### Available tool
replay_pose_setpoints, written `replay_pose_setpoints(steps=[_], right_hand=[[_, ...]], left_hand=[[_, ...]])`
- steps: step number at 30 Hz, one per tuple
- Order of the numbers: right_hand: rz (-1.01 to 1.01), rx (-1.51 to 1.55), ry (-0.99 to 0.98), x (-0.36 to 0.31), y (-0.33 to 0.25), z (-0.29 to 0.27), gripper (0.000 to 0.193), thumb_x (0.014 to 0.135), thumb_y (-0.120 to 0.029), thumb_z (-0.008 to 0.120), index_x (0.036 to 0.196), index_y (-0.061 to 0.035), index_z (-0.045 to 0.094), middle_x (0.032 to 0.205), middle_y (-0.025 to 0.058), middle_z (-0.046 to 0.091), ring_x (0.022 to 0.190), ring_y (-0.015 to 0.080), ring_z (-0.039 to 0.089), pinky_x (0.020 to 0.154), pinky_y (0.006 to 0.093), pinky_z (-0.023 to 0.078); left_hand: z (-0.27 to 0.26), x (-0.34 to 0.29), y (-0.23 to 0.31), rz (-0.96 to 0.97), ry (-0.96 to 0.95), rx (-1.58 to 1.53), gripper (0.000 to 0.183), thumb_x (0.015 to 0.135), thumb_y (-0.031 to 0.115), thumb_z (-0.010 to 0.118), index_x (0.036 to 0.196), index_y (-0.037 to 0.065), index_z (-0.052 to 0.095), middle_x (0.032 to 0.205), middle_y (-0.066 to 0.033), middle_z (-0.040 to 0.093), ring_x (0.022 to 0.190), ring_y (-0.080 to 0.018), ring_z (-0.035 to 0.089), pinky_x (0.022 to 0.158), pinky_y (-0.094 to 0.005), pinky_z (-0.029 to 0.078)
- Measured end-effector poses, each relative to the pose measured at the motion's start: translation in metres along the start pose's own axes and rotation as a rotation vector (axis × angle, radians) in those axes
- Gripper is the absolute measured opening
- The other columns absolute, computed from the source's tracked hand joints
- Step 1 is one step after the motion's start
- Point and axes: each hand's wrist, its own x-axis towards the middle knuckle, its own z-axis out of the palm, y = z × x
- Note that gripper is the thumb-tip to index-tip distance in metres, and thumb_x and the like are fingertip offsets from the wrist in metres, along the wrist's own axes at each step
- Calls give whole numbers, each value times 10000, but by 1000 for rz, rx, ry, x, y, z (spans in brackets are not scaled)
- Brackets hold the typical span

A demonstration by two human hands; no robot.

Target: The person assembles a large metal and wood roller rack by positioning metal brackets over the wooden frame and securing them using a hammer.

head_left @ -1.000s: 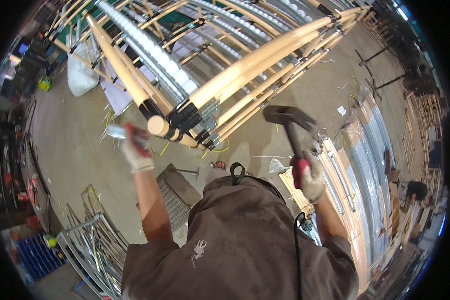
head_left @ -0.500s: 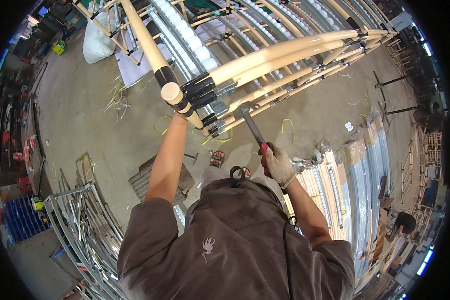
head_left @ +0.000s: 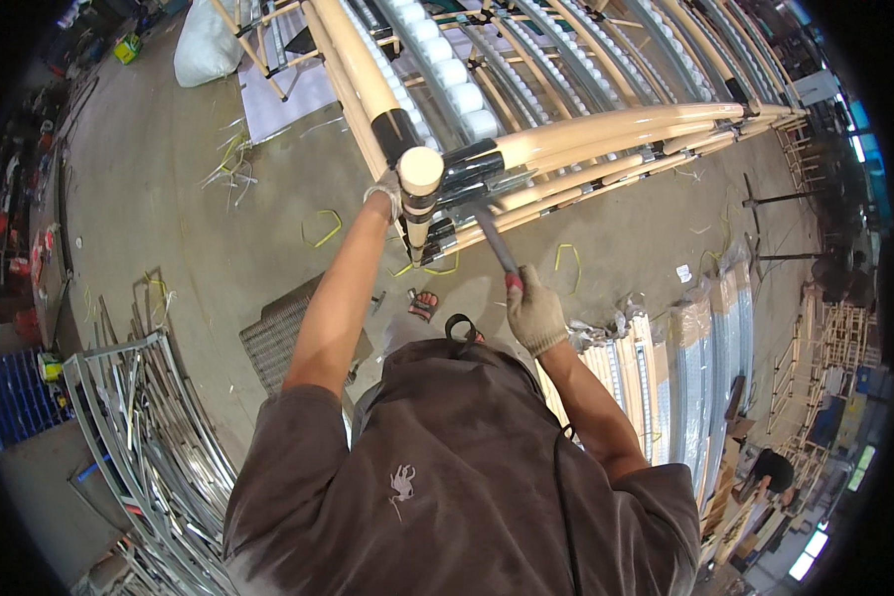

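In my right hand (head_left: 535,312), which wears a knitted glove, is a hammer (head_left: 497,243) with a red grip. Its fingers are closed round the handle, and the hammer's head lies close to the rack's lower corner joints. My left hand (head_left: 385,191), also gloved, is at the corner post (head_left: 422,171) of a large rack of cream pipes, its fingers mostly hidden behind the post; it appears to grip it. Black joints (head_left: 472,171) tie the cream rails (head_left: 606,129) to this post. Rows of white rollers (head_left: 452,74) run along the rack.
A dark woven mat (head_left: 278,333) lies on the floor left of my feet. Metal strips fill a grey frame (head_left: 119,348) at lower left. Wrapped pipes and rails (head_left: 700,348) lie at right. Yellow strap scraps (head_left: 323,230) litter the floor. Another person (head_left: 768,472) is at far right.
The rack corner sits further right in view, and my left glove now shows beside the post. My right hand with the hammer has shifted slightly left, its head nearer the joints.
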Motion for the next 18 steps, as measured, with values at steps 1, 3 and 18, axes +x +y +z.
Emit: replay_pose_setpoints(steps=[1,3,18], right_hand=[[9,18,-15,-1,3,0,250,986,-269,476,1053,-47,569,779,278,613,794,501,595,657,525,475],[17,61,-30,6,-8,-10,267,993,-272,468,1023,-25,565,825,311,599,836,515,578,662,513,466],[-2,-51,105,-9,6,5,203,927,-258,533,1044,-92,538,821,259,648,774,490,618,655,566,480]], left_hand=[[-1,-1,-3,-11,9,-10,327,1005,201,438,1250,30,570,1121,-124,659,1021,-265,632,886,-406,502],[-4,-3,-7,-12,27,-11,324,1007,191,432,1249,26,571,1115,-125,660,1019,-267,631,886,-406,498],[-19,31,-31,-72,122,743,378,951,253,550,1179,-41,612,1053,-161,685,949,-290,656,819,-411,512]])
